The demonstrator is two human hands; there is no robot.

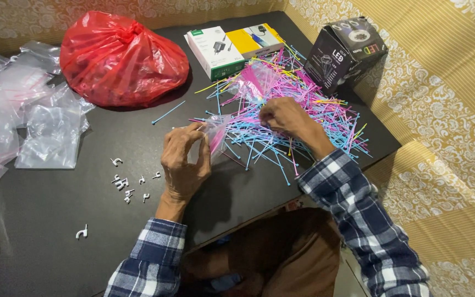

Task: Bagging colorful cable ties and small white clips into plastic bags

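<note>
My left hand (182,159) holds a small clear plastic bag (214,137) with pink cable ties inside it, just left of a big loose heap of pink, blue and yellow cable ties (298,104) on the black table (56,220). My right hand (287,118) rests on the heap with its fingers pinched on a few ties. Another clear bag with pink ties (257,80) lies on top of the heap, farther back.
A tied red plastic bag (119,58) sits at the back left. Empty clear bags (45,129) lie at the left edge. Small white cable clips (125,184) are scattered near me. Two flat boxes (232,47) and a black box (344,49) stand behind the heap.
</note>
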